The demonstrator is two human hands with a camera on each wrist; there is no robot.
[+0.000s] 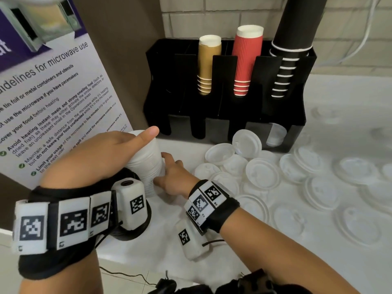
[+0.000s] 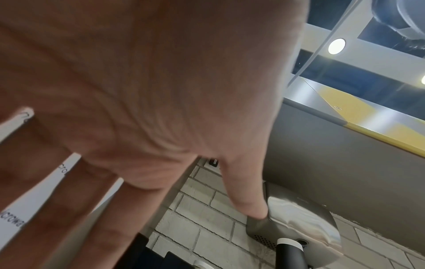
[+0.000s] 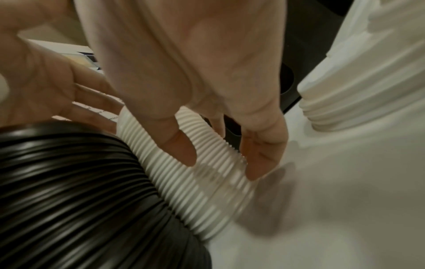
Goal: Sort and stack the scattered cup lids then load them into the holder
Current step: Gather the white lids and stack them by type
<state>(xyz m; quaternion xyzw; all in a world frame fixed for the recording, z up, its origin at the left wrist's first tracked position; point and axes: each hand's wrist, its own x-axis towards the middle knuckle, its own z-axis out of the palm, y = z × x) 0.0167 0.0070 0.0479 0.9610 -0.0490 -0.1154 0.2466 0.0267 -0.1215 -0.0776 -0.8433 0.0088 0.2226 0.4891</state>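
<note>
The left hand (image 1: pixel 110 153) lies over the top of a tall stack of white lids (image 1: pixel 146 164), palm on it, thumb stuck out toward the holder (image 1: pixel 224 124); whether its fingers curl round the far side I cannot tell, and the left wrist view shows them fairly straight. The right hand (image 1: pixel 174 175) is at the foot of the same stack, thumb and fingers curled against its ribbed side; the right wrist view shows the fingertips (image 3: pixel 260 163) pressed on the ridges. The stack leans a little, just in front of the holder's left end. Hard against its near side sits a stack of black lids (image 1: pixel 129 230), mostly hidden under the left wrist.

The holder is a black rack against the tiled wall. In its upper slots stand brown cups (image 1: pixel 206 66), red cups (image 1: pixel 246 60) and black cups (image 1: pixel 288 56). A few white lids sit in the lower slot at its right end (image 1: pixel 275 134). Loose white lids (image 1: pixel 263 175) lie scattered on the white counter (image 1: pixel 275 268) in front of and to the right of the holder, some overlapping. A microwave notice (image 1: pixel 53 102) stands left of the holder.
</note>
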